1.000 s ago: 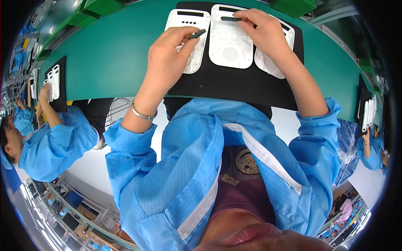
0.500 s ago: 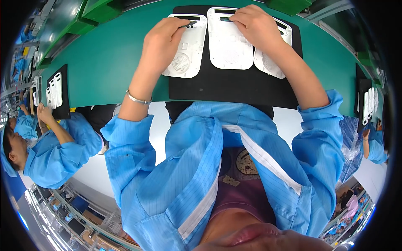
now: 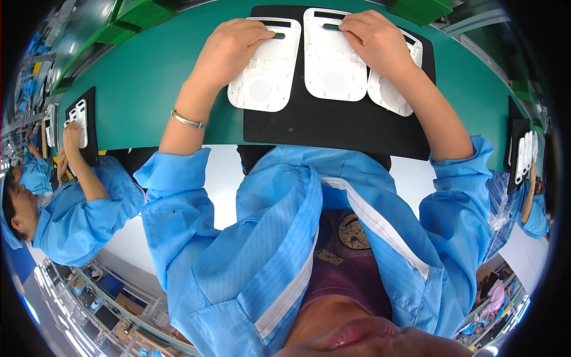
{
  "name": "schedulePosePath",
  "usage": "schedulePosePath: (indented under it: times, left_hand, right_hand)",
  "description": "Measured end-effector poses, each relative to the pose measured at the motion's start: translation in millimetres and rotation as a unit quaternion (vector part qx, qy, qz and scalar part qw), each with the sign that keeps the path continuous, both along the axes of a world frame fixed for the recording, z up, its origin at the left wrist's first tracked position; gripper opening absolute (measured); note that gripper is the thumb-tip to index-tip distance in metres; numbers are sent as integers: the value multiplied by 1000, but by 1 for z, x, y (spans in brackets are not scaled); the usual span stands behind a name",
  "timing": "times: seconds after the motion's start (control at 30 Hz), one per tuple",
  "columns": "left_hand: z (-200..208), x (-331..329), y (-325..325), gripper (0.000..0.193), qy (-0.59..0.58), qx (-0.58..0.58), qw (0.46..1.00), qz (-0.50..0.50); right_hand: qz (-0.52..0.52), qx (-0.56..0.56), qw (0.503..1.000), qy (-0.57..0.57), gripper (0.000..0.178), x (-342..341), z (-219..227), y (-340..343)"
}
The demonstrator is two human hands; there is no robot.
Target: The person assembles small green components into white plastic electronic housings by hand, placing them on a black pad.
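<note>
Three white plastic housings with round speaker grilles lie side by side. My left hand [image 3: 234, 49] is at the upper part of the left housing [image 3: 275, 71], its fingers closed at a small dark strip [image 3: 278, 35] sitting over the row of holes. My right hand [image 3: 380, 44] reaches onto the middle housing [image 3: 333, 56]. Its fingertips are together on the end of another dark strip [image 3: 331, 27], just below the long slot. The right housing [image 3: 386, 95] is partly covered by my right hand and wrist. My fingers hide parts of both strips.
A black mat [image 3: 333, 128] lies under the housings on the green tabletop [image 3: 148, 89]. Green bins [image 3: 140, 15] stand along the far side. Left and right, people in blue coats work at similar white housings [image 3: 81, 119] on dark mats.
My left hand has lowered its dark strip onto the left housing, covering the holes. The left and middle housings sit slightly farther apart. My right hand remains at its strip.
</note>
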State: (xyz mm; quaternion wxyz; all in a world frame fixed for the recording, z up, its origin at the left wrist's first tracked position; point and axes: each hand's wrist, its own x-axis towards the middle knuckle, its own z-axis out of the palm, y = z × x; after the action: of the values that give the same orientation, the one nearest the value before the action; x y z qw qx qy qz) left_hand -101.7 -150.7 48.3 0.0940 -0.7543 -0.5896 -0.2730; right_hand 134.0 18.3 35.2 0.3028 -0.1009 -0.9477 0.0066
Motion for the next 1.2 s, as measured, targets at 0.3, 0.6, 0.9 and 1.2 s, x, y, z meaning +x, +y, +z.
schedulePosePath:
  times: [0.3, 0.6, 0.9, 1.2]
  left_hand:
    - [6, 1, -4, 25, 97, -4, 995, 28]
    - [-5, 8, -12, 26, 49, 3, 994, 97]
    - [-5, 27, -21, 50, 77, -116, 977, 161]
    - [-6, 39, -7, 54, 35, -70, 985, 155]
  right_hand:
    - [33, 33, 999, 7, 18, 4, 4, 3]
    - [45, -33, 983, -177, 16, 2, 43, -8]
    - [-58, -40, 988, -139, 40, 15, 23, -23]
    - [-85, -51, 970, -220, 46, 15, 28, -25]
